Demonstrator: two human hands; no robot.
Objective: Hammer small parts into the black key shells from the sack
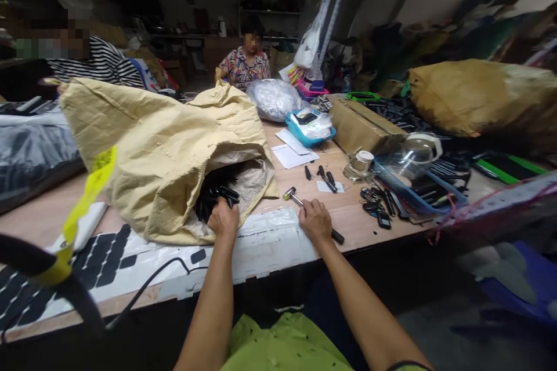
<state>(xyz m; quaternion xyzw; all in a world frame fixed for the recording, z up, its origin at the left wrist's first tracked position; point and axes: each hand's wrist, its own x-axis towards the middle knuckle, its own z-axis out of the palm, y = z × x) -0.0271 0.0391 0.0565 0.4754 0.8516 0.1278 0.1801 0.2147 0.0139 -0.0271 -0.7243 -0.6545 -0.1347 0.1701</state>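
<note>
My left hand reaches into the mouth of a large beige cloth sack lying on its side. Its fingers are curled around black plastic parts at the front of a dark heap inside; their exact kind is hard to make out. On the table edge to the right, my right hand is closed over the handle of a small hammer. The hammer's head sticks out to the left, and its black grip end shows below the palm. A few black handle-like pieces lie beyond the right hand.
Key fobs, a glass jar, a blue tray and a cardboard box stand to the right. Black flat pieces on white sheets lie front left, near a yellow-taped dark arm. Two people sit across the table.
</note>
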